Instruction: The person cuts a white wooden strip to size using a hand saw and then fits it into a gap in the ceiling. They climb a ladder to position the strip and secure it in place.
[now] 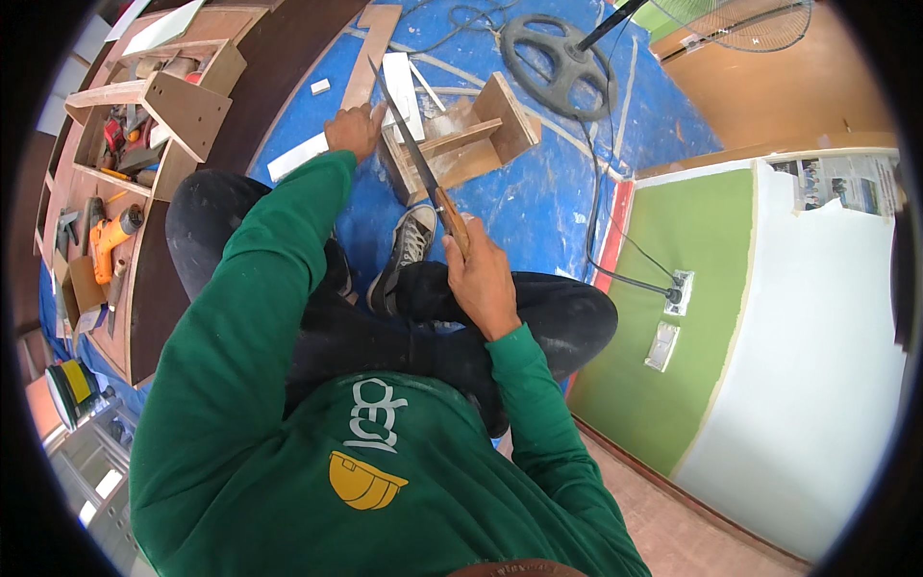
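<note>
My right hand [479,279] is wrapped round the wooden handle of a handsaw [417,157]. Its long dark blade points up and away, passing just right of my left hand [355,132]. That hand's fingers curl over a white wooden strip [299,157], whose near end sticks out to the left. Beyond the hand the strip is mostly hidden. Beneath the blade sits an open wooden frame [461,139] with a crosspiece and dusty inside. A wide white board [402,93] lies just past the blade.
Blue sheeting [538,226] covers the floor. A fan's dark round base [562,65] and cables lie ahead. At left, a wooden bench holds a tool tray [149,106] and an orange drill [112,238]. A green wall with a plugged socket [679,291] rises at right.
</note>
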The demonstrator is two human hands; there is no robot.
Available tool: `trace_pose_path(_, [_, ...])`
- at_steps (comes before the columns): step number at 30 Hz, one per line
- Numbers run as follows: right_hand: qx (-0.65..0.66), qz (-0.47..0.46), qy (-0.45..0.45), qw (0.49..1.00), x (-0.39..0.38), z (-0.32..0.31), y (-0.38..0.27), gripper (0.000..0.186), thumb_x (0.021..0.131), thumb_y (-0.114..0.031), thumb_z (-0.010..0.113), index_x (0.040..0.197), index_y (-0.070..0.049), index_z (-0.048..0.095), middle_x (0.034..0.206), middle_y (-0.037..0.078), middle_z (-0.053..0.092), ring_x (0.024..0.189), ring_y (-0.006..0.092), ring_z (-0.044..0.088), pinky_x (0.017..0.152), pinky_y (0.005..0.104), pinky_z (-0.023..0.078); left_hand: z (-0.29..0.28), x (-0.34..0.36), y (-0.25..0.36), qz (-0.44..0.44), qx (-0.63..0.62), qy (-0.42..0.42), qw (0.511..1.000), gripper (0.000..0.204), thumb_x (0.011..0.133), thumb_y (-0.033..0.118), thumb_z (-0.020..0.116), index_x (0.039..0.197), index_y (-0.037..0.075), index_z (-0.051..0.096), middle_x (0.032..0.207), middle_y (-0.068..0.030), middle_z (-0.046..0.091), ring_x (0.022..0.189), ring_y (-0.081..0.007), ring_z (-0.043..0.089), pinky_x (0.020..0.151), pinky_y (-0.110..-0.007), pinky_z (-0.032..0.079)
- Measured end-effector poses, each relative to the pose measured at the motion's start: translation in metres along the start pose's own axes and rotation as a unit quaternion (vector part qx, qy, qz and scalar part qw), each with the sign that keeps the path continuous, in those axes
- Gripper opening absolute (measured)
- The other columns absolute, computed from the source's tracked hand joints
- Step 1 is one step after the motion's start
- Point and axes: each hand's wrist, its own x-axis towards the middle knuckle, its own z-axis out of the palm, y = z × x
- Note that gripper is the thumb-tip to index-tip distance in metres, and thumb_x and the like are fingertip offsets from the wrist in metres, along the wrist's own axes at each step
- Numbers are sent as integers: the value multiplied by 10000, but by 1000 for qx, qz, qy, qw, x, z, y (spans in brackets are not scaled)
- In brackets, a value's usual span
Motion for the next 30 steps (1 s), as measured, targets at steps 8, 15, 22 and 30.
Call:
trace_pose_path(8, [-43, 10, -41, 998, -57, -57, -30, 366, 995, -121, 647, 1322, 3, 539, 1000, 280, 684, 911, 489, 668, 750, 545, 525, -6, -2, -2, 2, -26, -4, 1000, 605, 1084, 563, 352, 1117, 72, 704, 1099, -209, 738, 1086, -415, 676, 901, -633, 489])
trace_pose_path(15, [-37, 13, -33, 999, -57, -57, -40, 358, 991, -108, 649, 1312, 8, 543, 979, 290, 680, 877, 496, 663, 712, 550, 523, -22, -8, 6, 19, -56, -12, 998, 624, 1079, 571, 355, 1117, 75, 731, 1084, -214, 745, 1080, -419, 678, 935, -602, 481])
trace_pose_path(22, [-49, -7, -42, 998, 31, 3, -31, 296, 992, -120, 615, 1234, 16, 512, 904, 312, 677, 859, 523, 652, 713, 586, 512, -11, -2, -3, -10, -67, -18, 998, 661, 1074, 599, 346, 1126, 69, 738, 1075, -229, 745, 1103, -412, 674, 951, -604, 468])
trace_pose_path(30, [-76, -48, -17, 996, 82, 30, -37, 299, 978, -116, 609, 1215, 29, 499, 905, 330, 674, 859, 521, 648, 724, 624, 479, -3, 7, -11, 6, -95, 7, 995, 649, 1081, 587, 329, 1103, 70, 719, 1114, -225, 736, 1087, -425, 681, 933, -582, 494])
